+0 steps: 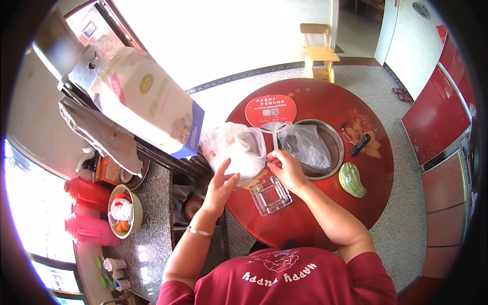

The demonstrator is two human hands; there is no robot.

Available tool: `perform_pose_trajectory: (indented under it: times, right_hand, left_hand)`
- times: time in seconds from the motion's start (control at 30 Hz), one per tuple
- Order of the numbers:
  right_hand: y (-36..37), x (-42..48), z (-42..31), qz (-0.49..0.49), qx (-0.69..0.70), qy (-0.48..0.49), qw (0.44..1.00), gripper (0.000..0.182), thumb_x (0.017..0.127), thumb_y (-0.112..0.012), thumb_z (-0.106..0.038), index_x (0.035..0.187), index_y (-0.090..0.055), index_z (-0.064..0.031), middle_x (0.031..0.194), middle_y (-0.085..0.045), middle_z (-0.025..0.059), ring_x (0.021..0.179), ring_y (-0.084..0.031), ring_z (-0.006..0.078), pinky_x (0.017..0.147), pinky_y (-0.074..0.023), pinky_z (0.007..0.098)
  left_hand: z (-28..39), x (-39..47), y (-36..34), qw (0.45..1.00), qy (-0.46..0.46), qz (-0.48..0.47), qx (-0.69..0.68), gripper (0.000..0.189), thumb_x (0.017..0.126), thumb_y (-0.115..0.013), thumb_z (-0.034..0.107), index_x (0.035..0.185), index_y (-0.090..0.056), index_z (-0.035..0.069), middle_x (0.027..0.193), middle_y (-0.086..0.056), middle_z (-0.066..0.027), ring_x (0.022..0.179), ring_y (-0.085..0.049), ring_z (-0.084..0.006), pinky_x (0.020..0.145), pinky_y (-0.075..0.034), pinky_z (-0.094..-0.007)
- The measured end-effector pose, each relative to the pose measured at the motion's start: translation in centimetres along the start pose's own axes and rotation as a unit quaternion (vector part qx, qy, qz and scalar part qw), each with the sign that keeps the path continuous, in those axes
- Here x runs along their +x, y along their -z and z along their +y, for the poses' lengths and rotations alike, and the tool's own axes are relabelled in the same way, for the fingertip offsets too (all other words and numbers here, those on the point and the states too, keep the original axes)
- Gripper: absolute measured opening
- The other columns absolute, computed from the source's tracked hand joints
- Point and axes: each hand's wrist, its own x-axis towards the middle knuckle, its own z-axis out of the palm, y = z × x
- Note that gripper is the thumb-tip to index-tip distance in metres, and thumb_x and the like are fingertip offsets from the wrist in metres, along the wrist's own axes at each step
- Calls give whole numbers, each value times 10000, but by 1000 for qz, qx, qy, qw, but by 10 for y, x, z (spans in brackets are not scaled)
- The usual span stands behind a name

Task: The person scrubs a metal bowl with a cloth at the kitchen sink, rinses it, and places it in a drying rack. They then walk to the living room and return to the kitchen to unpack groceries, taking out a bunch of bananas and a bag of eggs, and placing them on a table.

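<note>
A white plastic bag (238, 152), bulging with contents I cannot make out, rests at the left side of the round red table (312, 221). My left hand (220, 190) is at the bag's near left side, fingers spread and nothing held. To the bag's right, the thumb and fingertips of my right hand (286, 170) come close together; whether something thin is pinched between them is unclear. Beyond that hand, a clear plastic bag (307, 146) lies over a round metal-rimmed recess (337, 143). Just below both hands sits a square glass ashtray (271, 196).
On the table are a red hand fan (271, 108) bearing writing, a black flashlight (360, 145) and a green striped squash (352, 180). A tall carton (148, 99) stands left. The granite counter (148, 217) holds a bowl (135, 213) and pink pitchers (91, 228). A wooden chair (321, 53) stands beyond.
</note>
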Motion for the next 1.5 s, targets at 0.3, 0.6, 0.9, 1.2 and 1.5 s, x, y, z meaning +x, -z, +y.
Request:
perform_pose_trajectory:
  times: [0.3,0.6,0.9,1.2,1.5]
  right_hand:
    - [10,-84,74,-37,-275,-55,959,343,742,-700,-128,1042,-551,-52,1008,-580,167,927,-564,356,836,-453,429]
    - [-42,-123,113,-100,-221,-385,890,294,820,-644,-228,982,-526,-14,1044,-520,223,921,-566,411,793,-476,470]
    - [-12,-109,141,-24,-309,-379,872,160,821,-588,-141,915,-560,-14,990,-532,217,825,-602,403,727,-501,494]
    - [20,-124,159,17,-255,-351,901,175,837,-567,-175,956,-552,-47,979,-540,225,844,-593,415,743,-489,510]
    - [146,-362,58,38,-148,-335,930,184,851,-588,-208,974,-553,-75,910,-546,161,861,-560,361,744,-458,439]
  left_hand:
    - [-47,71,-17,984,-92,69,137,656,837,-633,64,1406,-306,57,1253,-482,-164,852,-579,-158,618,-509,-256]
    - [-151,-1,-9,867,-269,112,405,818,739,-653,14,1428,-213,38,1443,-172,-292,1286,-297,-441,969,-397,-489]
    - [-149,1,7,797,-409,48,442,655,758,-663,77,1337,-358,43,1353,-303,-374,1186,-394,-531,941,-387,-580]
    - [-171,-11,-47,843,-292,-154,424,627,756,-598,74,1354,-415,108,1406,-327,-259,1130,-457,-457,898,-437,-518]
    - [-192,-33,-194,800,-290,-301,430,591,737,-645,126,1300,-465,125,1408,-320,-238,1101,-479,-432,866,-454,-516]
